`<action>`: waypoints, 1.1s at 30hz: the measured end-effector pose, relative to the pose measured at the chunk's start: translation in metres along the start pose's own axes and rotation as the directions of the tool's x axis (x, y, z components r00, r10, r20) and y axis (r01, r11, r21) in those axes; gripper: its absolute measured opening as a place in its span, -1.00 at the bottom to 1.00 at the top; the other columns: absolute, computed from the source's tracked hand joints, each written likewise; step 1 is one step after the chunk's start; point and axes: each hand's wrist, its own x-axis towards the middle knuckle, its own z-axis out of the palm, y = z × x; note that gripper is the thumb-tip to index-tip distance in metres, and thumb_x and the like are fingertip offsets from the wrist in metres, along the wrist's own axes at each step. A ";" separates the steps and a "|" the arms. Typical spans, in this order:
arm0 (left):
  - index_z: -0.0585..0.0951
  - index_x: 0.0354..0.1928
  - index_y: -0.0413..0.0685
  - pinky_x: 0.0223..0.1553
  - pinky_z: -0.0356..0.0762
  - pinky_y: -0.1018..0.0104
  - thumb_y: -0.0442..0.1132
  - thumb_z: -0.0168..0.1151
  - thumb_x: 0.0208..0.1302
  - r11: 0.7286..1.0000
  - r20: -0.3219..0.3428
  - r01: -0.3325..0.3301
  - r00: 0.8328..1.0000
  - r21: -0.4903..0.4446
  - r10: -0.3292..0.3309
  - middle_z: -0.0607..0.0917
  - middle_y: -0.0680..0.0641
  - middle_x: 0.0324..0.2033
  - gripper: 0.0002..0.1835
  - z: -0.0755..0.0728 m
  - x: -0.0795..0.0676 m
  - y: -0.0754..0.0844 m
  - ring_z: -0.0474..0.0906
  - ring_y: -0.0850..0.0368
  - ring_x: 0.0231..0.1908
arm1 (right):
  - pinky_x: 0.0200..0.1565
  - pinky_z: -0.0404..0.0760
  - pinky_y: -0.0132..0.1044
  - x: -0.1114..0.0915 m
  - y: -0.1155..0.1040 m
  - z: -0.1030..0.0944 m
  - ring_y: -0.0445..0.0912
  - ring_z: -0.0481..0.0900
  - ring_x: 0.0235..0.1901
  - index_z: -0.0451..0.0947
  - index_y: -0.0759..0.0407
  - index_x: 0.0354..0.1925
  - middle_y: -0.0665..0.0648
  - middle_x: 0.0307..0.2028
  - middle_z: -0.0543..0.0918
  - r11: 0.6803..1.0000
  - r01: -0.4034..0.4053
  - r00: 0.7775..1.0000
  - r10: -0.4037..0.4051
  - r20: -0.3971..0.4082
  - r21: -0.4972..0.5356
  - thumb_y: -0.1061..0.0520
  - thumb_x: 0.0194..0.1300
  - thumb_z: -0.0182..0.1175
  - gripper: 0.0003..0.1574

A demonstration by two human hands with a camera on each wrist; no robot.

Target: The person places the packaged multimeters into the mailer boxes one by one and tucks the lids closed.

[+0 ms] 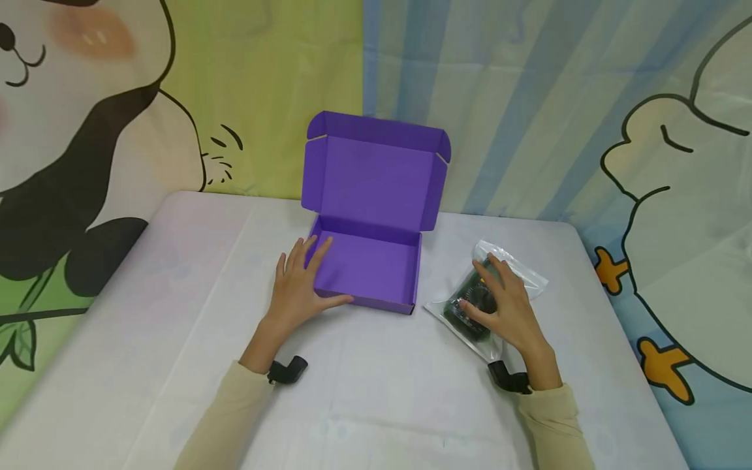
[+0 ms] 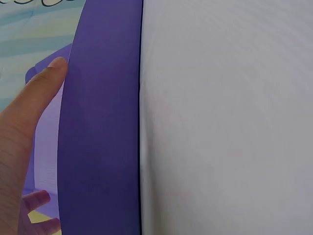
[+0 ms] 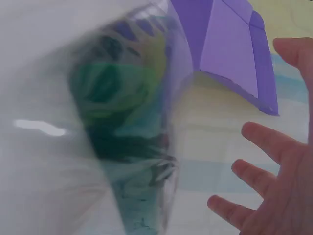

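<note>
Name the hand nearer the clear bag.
Right. The right hand is over the clear bag; the left hand is well to its left, at the purple box.

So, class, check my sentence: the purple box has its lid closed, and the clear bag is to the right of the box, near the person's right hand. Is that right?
Not quite: the lid is open, raised at the back of the purple box, as the head view shows. The clear bag is indeed to its right, near the right hand.
</note>
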 end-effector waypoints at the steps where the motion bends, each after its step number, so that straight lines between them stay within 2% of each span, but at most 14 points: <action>1: 0.04 0.53 0.35 0.35 -0.08 -0.38 0.40 0.50 -0.29 1.000 -0.011 0.005 1.000 -0.012 -0.005 0.14 -0.17 0.46 0.29 -0.001 -0.001 -0.002 -0.06 -0.25 0.47 | 0.23 0.00 0.51 -0.001 0.002 0.001 0.38 -0.07 0.44 0.14 -0.08 0.49 0.24 0.50 0.03 1.000 0.014 1.000 -0.014 0.005 0.003 -0.19 0.17 0.35 0.03; 5: 0.05 0.53 0.30 0.34 -0.02 -0.37 0.36 0.54 -0.31 0.999 -0.030 0.014 0.999 -0.048 -0.016 0.15 -0.20 0.44 0.31 -0.002 -0.004 -0.007 -0.02 -0.29 0.45 | 0.24 0.03 0.51 -0.004 0.008 0.002 0.38 -0.02 0.42 0.16 -0.04 0.49 0.26 0.49 0.03 0.999 0.049 0.998 -0.049 0.038 0.004 -0.15 0.17 0.36 0.02; 8: 0.06 0.53 0.23 0.33 0.01 -0.36 0.32 0.56 -0.30 0.995 -0.015 0.030 0.999 -0.093 -0.032 0.13 -0.21 0.44 0.31 -0.002 -0.005 -0.009 -0.02 -0.31 0.44 | 0.22 0.04 0.52 -0.005 0.012 -0.001 0.39 -0.04 0.42 0.16 -0.01 0.49 0.27 0.49 0.03 0.998 0.058 0.995 -0.060 0.083 0.021 -0.12 0.18 0.37 0.02; 11: 0.07 0.52 0.20 0.29 0.11 -0.35 0.27 0.60 -0.30 0.986 -0.002 0.065 0.998 -0.151 -0.066 0.13 -0.22 0.44 0.31 0.000 -0.005 -0.010 0.05 -0.32 0.41 | 0.19 0.07 0.54 -0.002 0.018 -0.005 0.39 -0.09 0.43 0.13 0.04 0.49 0.28 0.49 0.02 0.993 0.051 0.986 -0.067 0.153 0.107 -0.03 0.24 0.34 -0.03; 16: 0.06 0.53 0.20 0.20 0.30 -0.33 0.19 0.62 -0.26 0.961 0.028 0.132 0.991 -0.242 -0.129 0.11 -0.24 0.44 0.29 0.001 -0.008 -0.014 0.20 -0.36 0.33 | 0.19 0.07 0.55 0.003 0.029 -0.013 0.39 -0.12 0.44 0.13 0.15 0.48 0.36 0.47 0.04 0.964 0.030 0.966 -0.096 0.241 0.265 0.14 0.34 0.25 -0.15; 22: 0.01 0.53 0.17 0.19 0.36 -0.29 0.18 0.60 -0.19 0.934 0.077 0.172 0.985 -0.313 -0.156 0.07 -0.20 0.45 0.28 0.003 -0.011 -0.018 0.21 -0.31 0.35 | 0.20 0.07 0.53 0.009 0.042 -0.027 0.37 -0.06 0.44 0.18 0.13 0.46 0.40 0.45 0.10 0.956 0.025 0.937 -0.124 0.326 0.292 0.11 0.22 0.37 -0.06; 27: 0.02 0.53 0.10 0.25 0.31 -0.26 0.12 0.61 -0.17 0.916 0.082 0.161 0.987 -0.367 -0.141 0.04 -0.15 0.46 0.27 0.006 -0.012 -0.023 0.17 -0.26 0.37 | 0.21 0.08 0.52 0.018 0.051 -0.033 0.41 -0.04 0.41 0.23 0.23 0.42 0.42 0.42 0.14 0.956 0.081 0.905 -0.189 0.381 0.282 0.11 0.15 0.43 -0.04; 30: 0.02 0.53 0.01 0.31 0.23 -0.24 0.04 0.63 -0.16 0.902 0.071 0.131 0.991 -0.411 -0.111 0.02 -0.18 0.45 0.26 0.009 -0.011 -0.027 0.14 -0.23 0.38 | 0.24 -0.11 0.54 0.023 0.058 -0.035 0.48 -0.10 0.39 0.22 0.31 0.40 0.47 0.40 0.13 0.949 0.115 0.887 -0.230 0.401 0.292 0.12 0.05 0.49 0.04; 33: 0.03 0.52 -0.04 0.35 0.16 -0.23 -0.04 0.65 -0.17 0.889 0.058 0.101 0.995 -0.447 -0.084 0.00 -0.21 0.45 0.26 0.013 -0.011 -0.032 0.09 -0.20 0.40 | 0.23 -0.35 0.56 0.026 0.064 -0.037 0.50 -0.25 0.41 0.19 0.28 0.42 0.47 0.43 0.04 0.939 0.118 0.861 -0.259 0.439 0.323 0.10 -0.03 0.55 0.15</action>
